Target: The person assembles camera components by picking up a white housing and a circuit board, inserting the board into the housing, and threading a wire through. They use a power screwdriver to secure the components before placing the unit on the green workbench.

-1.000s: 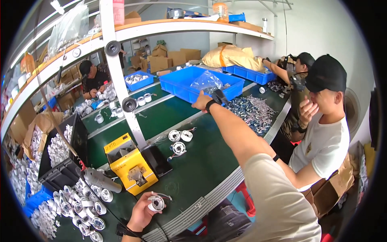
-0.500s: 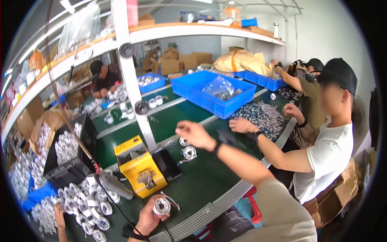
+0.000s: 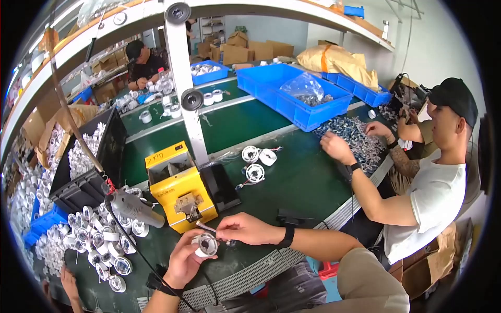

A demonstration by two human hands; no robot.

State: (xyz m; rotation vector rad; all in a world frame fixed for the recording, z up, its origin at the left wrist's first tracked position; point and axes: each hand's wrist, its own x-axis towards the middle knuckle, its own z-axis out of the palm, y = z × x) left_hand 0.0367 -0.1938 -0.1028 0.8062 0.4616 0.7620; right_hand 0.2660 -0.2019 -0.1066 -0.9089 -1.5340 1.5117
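Note:
A round white plastic housing (image 3: 206, 245) with an open hollow face is gripped by the fingers of my left hand (image 3: 182, 261), just above the near table edge. Beside it, the fingers of my right hand (image 3: 242, 228) pinch the thin wires (image 3: 207, 226) at the housing; a small dark end shows under the fingertips. Whether the wires are fixed to the housing I cannot tell. Farther off on the green surface lie three similar white housings (image 3: 254, 172) with short wires. A yellow machine (image 3: 182, 193) with a metal fixture on its front stands just beyond my hands.
White housings (image 3: 99, 245) are heaped at left beside a hanging grey power tool (image 3: 135, 207) and a black crate (image 3: 86, 182). A blue bin (image 3: 292, 104) stands at the back. At right a co-worker in white (image 3: 438, 198) reaches into a pile of small parts (image 3: 355, 141).
My right hand has come back from over the far housings to the one in my left hand, and now pinches its wires. The view has shifted; the co-worker's hands moved over the parts pile.

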